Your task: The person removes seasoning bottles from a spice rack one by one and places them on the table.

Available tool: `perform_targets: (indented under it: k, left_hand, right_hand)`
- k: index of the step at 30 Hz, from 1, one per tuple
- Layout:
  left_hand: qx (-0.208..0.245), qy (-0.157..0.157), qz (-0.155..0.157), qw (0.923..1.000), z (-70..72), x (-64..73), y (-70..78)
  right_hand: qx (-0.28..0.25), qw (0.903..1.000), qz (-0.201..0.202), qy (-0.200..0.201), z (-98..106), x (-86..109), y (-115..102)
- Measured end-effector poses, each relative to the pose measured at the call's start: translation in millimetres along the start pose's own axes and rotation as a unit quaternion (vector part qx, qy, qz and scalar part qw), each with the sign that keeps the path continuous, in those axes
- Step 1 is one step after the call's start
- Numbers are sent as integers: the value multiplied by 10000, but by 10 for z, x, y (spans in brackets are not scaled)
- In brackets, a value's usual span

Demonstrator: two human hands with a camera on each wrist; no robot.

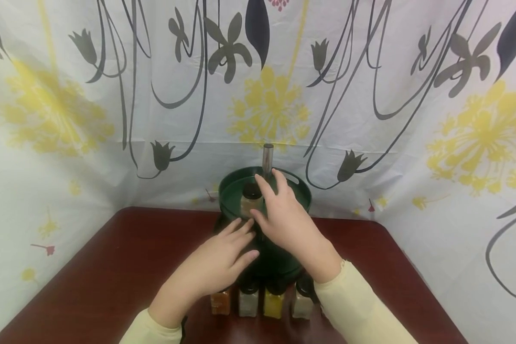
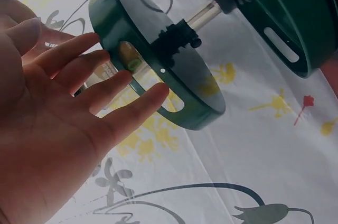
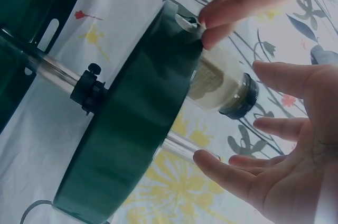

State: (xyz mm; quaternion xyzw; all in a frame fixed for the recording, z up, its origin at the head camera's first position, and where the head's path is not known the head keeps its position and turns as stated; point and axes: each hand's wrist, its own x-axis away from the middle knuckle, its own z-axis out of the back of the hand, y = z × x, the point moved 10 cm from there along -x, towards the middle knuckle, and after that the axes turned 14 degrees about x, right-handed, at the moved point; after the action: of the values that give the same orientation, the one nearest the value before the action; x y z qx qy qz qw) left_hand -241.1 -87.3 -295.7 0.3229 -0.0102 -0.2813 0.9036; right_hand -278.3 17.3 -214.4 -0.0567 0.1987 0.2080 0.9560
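Observation:
A green two-tier round stand with a metal pole is in front of me. On its upper tray stands a spice jar with a black lid and pale contents. My left hand has its fingers spread, the tips touching the upper tray's slotted side in the left wrist view. My right hand is spread over the tray beside the jar. In the right wrist view, a gap shows between its fingers and the jar. The lower tray is partly hidden by my hands.
Several black-lidded jars stand in a row before the stand: an orange one, a yellow one and pale ones. The dark red tabletop runs back to a flower-printed curtain, which also hangs at both sides.

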Motion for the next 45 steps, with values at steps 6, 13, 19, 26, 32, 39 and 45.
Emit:
perform_targets:
  k: [6, 13, 19, 26, 32, 39, 45]
  left_hand:
    - [191, -71, -145, 9997, 3, 2, 32]
    - [787, 517, -12, 9956, 191, -19, -54]
    - [911, 1918, 55, 9772, 497, 21, -142]
    - [879, 2203, 288, 9710, 567, 42, -259]
    - [796, 2093, 311, 9741, 544, 50, -308]
    - [786, 2055, 404, 9747, 535, 80, -344]
    - [840, 2060, 502, 9736, 563, 125, -380]
  right_hand:
    - [35, 9997, 28, -256, -109, -52, -22]
    - [-245, 9994, 66, -231, -199, -88, -33]
    - [-838, 9962, -196, -94, -275, -158, -15]
    - [-1121, 9931, -274, 193, -252, -147, 47]
    - [-1070, 9928, -54, 535, -140, -124, 36]
    - [-964, 9914, 106, 878, 54, -57, 34]
    - [-986, 9872, 269, 1224, 280, 63, 41]
